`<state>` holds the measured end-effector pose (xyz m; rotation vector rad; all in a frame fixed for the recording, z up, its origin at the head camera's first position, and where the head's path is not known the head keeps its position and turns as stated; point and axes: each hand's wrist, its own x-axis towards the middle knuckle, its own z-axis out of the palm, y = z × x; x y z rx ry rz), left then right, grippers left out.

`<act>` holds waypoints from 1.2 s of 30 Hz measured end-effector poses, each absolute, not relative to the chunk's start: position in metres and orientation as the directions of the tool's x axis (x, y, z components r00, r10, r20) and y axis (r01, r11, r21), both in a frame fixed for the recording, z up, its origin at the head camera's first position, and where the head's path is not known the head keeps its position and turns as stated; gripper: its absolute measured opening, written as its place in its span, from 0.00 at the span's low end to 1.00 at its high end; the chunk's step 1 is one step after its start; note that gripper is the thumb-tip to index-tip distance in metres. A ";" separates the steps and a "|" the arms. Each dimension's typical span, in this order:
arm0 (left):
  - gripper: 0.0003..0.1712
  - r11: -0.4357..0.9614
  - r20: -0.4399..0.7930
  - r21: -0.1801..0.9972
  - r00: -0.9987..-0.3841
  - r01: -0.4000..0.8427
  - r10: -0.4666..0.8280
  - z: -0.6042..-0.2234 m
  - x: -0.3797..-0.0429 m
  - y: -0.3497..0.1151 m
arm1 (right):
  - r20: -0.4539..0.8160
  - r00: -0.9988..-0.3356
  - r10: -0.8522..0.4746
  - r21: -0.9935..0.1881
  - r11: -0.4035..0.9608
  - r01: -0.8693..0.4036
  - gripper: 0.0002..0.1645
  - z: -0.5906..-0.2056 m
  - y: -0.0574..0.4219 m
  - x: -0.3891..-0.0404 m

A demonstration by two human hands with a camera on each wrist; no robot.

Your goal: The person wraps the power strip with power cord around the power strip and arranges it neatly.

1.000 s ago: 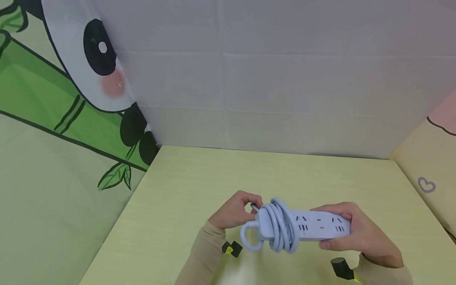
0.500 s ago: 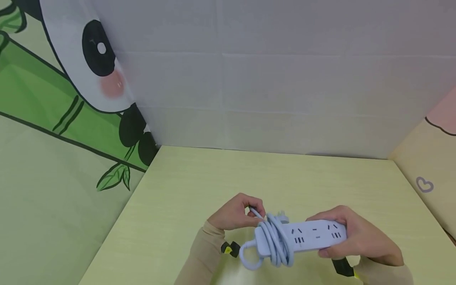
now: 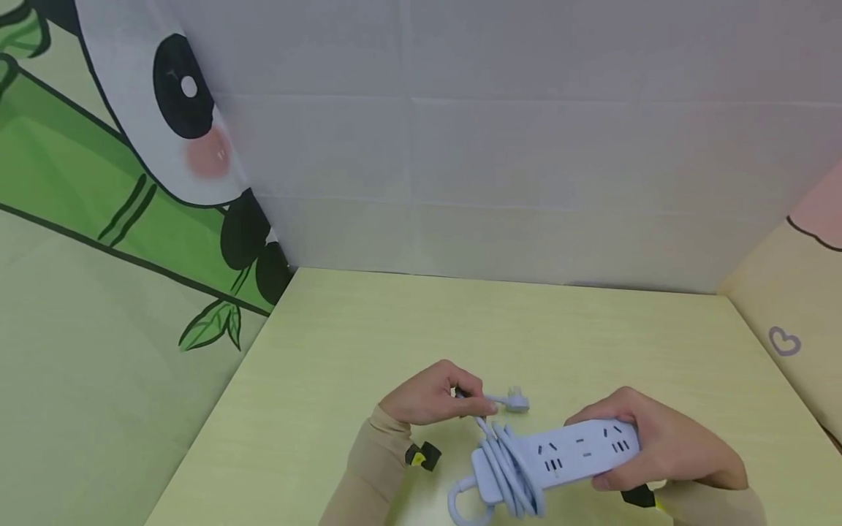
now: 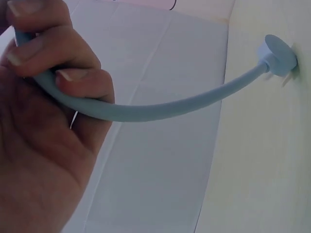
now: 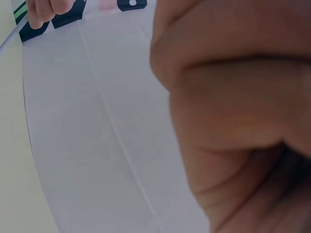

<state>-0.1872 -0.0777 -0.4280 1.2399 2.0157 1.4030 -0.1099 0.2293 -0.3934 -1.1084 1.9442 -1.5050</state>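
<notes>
A white power strip [image 3: 579, 449] is tilted in the head view, its left end lower than its right. My right hand [image 3: 671, 442] grips its right end, thumb along the near edge. Several turns of its white cord [image 3: 514, 475] wrap round the left end. My left hand [image 3: 437, 394] holds the free part of the cord, and the left wrist view shows curled fingers [image 4: 87, 83] around it. From that hand the cord runs to the plug [image 3: 517, 399], which lies beyond the strip. In the right wrist view my right hand [image 5: 238, 107] fills the right side and the strip is hidden.
A pale yellow tabletop [image 3: 368, 321] lies under the hands. Behind it rises a grey-white wall sheet [image 3: 500, 161], with a printed green and white panel [image 3: 131, 241] at the left and a cream panel [image 3: 783, 292] at the right.
The power strip has come lower and nearer, its left end dipping. A length of cord with the plug has come off the coil and now extends past my left hand.
</notes>
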 end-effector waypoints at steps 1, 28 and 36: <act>0.17 0.124 0.162 0.882 -0.538 0.455 0.827 -0.428 -0.187 -0.077 | 0.111 -0.584 -0.804 -0.942 0.103 -0.321 0.25 -0.393 0.229 -0.109; 0.24 0.476 0.206 0.616 -0.711 0.628 0.672 -0.417 -0.170 -0.065 | -0.048 -0.719 -0.693 -0.855 0.401 -0.330 0.17 -0.400 0.224 -0.108; 0.12 0.575 0.223 0.561 -0.778 0.596 0.588 -0.417 -0.165 -0.061 | -0.088 -0.788 -0.609 -0.793 0.521 -0.314 0.16 -0.401 0.218 -0.112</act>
